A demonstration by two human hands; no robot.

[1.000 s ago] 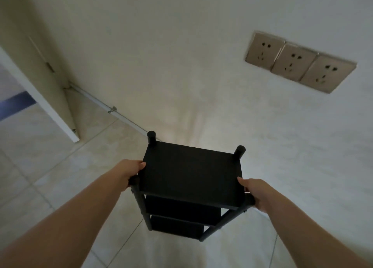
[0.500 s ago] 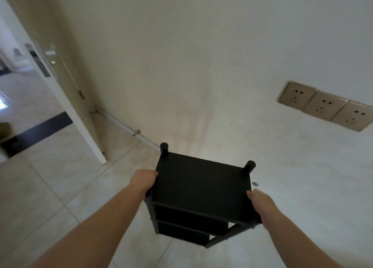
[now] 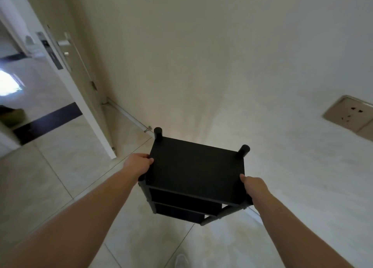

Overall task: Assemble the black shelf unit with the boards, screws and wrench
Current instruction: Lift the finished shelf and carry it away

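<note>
We gripped the black shelf unit (image 3: 196,171) at six o'clock, left hand (image 3: 139,164) and right hand (image 3: 254,187) clamping its top board's sides. Near the wall (image 3: 201,66) at twelve, its posts risked scraping if we swung.

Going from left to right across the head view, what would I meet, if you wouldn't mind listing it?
Open door → left hand → black shelf unit → right hand → wall sockets.
</note>
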